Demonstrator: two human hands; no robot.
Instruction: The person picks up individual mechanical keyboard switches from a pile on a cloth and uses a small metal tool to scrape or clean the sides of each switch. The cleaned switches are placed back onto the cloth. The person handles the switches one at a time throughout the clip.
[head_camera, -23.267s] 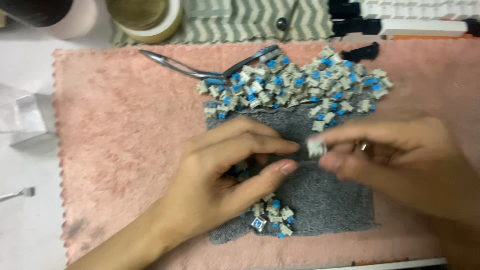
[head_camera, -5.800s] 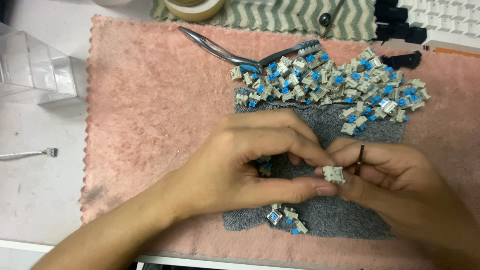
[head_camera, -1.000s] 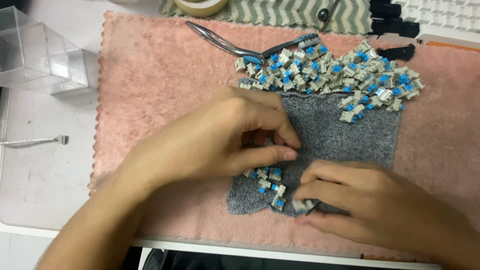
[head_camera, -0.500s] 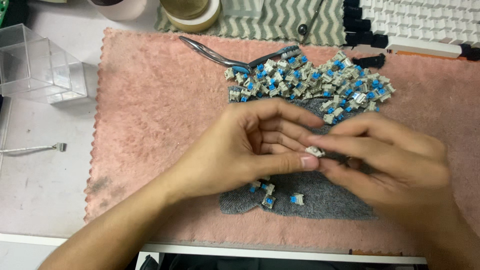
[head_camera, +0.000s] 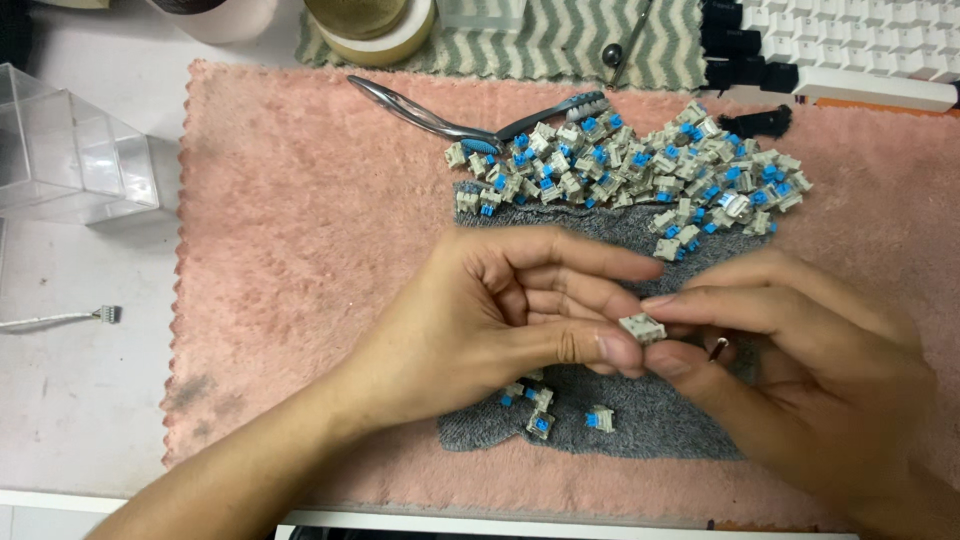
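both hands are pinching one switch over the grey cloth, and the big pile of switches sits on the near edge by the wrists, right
Not quite. The head view shows the big pile at the far edge of the grey cloth, beyond the fingers. Left hand and right hand do pinch one switch.

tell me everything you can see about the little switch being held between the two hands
The switch is a small, boxy keyboard switch with a pale beige-grey housing that looks like plastic. It is held in the air above the grey cloth, tilted, pinched between the fingertips of the left hand and the right hand. Its blue stem, seen on the loose ones in the pile, does not show here.
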